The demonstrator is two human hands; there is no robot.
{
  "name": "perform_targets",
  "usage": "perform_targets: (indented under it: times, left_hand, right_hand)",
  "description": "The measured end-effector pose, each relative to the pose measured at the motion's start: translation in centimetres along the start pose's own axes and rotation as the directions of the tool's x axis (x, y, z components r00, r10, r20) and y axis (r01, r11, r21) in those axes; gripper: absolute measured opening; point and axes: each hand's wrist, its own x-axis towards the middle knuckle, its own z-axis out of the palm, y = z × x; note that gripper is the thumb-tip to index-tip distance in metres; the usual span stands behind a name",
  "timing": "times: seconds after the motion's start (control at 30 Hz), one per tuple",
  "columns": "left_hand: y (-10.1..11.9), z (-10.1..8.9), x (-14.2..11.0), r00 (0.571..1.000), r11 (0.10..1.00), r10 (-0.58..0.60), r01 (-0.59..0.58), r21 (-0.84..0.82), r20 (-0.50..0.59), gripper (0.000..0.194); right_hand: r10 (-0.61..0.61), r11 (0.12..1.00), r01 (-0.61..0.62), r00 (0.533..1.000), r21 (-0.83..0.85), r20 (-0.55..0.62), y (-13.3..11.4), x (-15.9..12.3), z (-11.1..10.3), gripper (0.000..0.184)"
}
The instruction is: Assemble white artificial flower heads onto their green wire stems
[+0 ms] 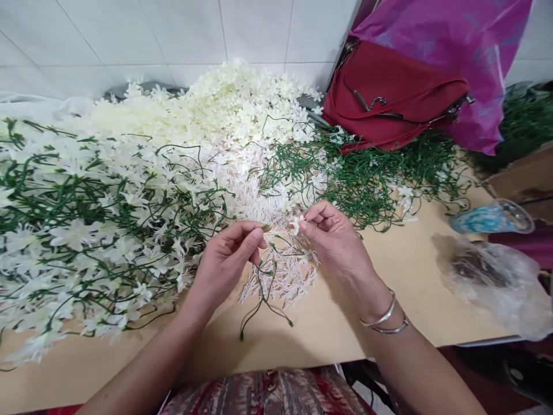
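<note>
both hands [228, 256] [334, 239] pinching green stem [263, 291] and white flower [296, 223]

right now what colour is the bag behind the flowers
Dark red, with a metal clasp; the bag shows best in the head view, at the wall beside a purple plastic sheet.

matt plastic flowers [129, 230] (glossy metal bangles [384, 318])

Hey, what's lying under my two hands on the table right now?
Under the left hand and right hand lies a heap of white stamen pieces on the tan table. Green stem dangles down. Anything beneath the heap is hidden.
</note>
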Motion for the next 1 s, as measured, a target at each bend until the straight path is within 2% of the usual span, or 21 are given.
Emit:
perform_targets:
  times: [0.07,0.17,0.53,0.8,1.0]
  left_hand:
    - [-0.9,0.6,0.0,0.999,0.998,-0.034,0.035,-0.045,0.007,0.018]
    - [-1.9,1.0,-0.1,0.998,0.997,-0.059,0.06,-0.054,0.012,0.021]
    - [-3.0,0.5,-0.4,0.998,0.999,-0.041,0.039,0.036,0.057,0.015]
    - [-3.3,0.2,-0.4,0.995,0.989,-0.006,-0.008,0.15,0.096,0.021]
    - [-3.8,0.3,-0.5,0.999,0.981,0.012,-0.021,0.191,0.048,0.022]
  right_hand:
    - [0.076,0.996,-0.078,0.996,0.032,0.056,0.0,-0.1,0.2,0.037]
    - [0.119,0.991,-0.123,0.99,0.05,0.081,0.2,-0.3,0.5,0.037]
    - [0.176,0.984,-0.176,0.982,-0.001,0.073,0.5,-0.4,0.8,0.033]
    - [0.198,0.98,-0.197,0.977,-0.022,0.075,0.8,-0.5,0.9,0.035]
    - [0.192,0.979,-0.186,0.978,-0.084,0.076,1.3,-0.6,1.2,0.033]
